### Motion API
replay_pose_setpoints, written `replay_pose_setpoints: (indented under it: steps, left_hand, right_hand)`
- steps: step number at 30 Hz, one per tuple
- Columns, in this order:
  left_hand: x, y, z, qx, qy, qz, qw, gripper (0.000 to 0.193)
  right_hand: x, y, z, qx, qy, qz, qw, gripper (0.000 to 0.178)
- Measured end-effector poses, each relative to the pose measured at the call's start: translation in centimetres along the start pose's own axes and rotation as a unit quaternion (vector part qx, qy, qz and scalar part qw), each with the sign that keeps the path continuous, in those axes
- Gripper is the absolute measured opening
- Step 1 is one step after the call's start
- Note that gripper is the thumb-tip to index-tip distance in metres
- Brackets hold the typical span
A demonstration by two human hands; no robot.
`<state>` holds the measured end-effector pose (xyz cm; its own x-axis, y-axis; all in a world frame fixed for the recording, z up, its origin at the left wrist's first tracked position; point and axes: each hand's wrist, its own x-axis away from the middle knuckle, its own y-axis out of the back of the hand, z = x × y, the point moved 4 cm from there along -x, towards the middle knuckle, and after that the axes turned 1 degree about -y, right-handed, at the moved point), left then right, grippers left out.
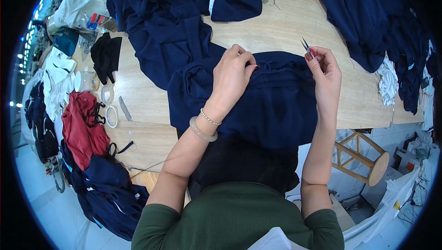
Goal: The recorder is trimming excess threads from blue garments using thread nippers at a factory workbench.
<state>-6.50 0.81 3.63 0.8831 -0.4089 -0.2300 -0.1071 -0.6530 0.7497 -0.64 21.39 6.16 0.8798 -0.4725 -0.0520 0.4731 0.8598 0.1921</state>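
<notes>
A navy blue garment (pixel 271 107) lies bunched over the near edge of the wooden table (pixel 285 27). My left hand (pixel 232 77) pinches a fold of its fabric near the top edge; the wrist wears a pale bangle and a thin bracelet. My right hand (pixel 324 68) is just to the right, at the garment's upper right corner, holding small metal thread snips (pixel 305 46) with the points tilted up and away.
More navy garments are heaped at the back left (pixel 175 15) and at the right (pixel 368 15). A red garment (pixel 83 128), tape rolls (pixel 111 115), a black cloth (pixel 106 54) and white fabric sit at the left. A wooden stool (pixel 363 158) stands below the table's right edge.
</notes>
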Motion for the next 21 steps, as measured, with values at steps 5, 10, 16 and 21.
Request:
replay_pose_setpoints:
  steps: [5,10,16,21]
  left_hand:
    - [1.0,1.2,0.4,0.089,0.019,-0.022,0.996,0.007]
    - [4.0,3.2,-1.7,0.335,-0.1,0.379,0.857,0.008]
    - [-0.3,1.2,-1.5,0.153,-0.075,0.106,0.98,0.006]
    - [-1.9,-2.7,1.1,-0.005,-0.077,0.045,0.996,0.01]
  right_hand:
    - [0.0,0.8,-0.5,-0.019,-0.003,-0.005,1.0,0.017]
    - [-0.2,2.1,-0.4,-0.002,-0.027,-0.027,0.999,0.019]
    - [-0.3,-0.1,0.0,-0.095,-0.06,0.011,0.994,0.018]
    - [-1.6,-4.0,-1.2,0.154,0.001,0.13,0.979,0.012]
